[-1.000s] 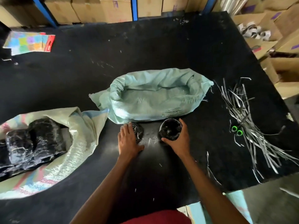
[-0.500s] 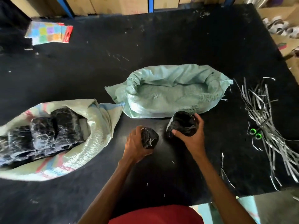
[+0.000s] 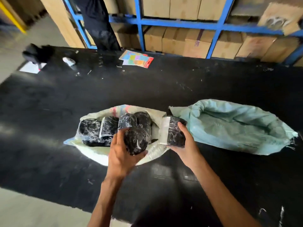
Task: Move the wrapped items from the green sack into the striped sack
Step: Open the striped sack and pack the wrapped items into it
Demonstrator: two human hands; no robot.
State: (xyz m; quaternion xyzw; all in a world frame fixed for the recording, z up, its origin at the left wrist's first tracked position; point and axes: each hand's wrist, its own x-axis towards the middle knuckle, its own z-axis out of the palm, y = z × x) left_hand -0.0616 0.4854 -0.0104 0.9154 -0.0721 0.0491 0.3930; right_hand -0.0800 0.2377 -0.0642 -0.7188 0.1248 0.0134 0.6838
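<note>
Both hands have left the spot in front of the green sack (image 3: 237,128) and now sit mid-frame over the striped sack (image 3: 114,154). The left hand (image 3: 122,157) wraps one bundle (image 3: 136,140) above the sack's mouth; the right hand (image 3: 186,145) clutches another bundle (image 3: 173,133) at its right rim. More wrapped items (image 3: 98,130) lie inside.

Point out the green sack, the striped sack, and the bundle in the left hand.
Green sack (image 3: 237,128): head view, on its inner wall.
Striped sack (image 3: 96,154): head view, on its near pale rim.
Bundle (image 3: 136,140): head view, on its wrapped black middle, above the left hand (image 3: 120,158).
</note>
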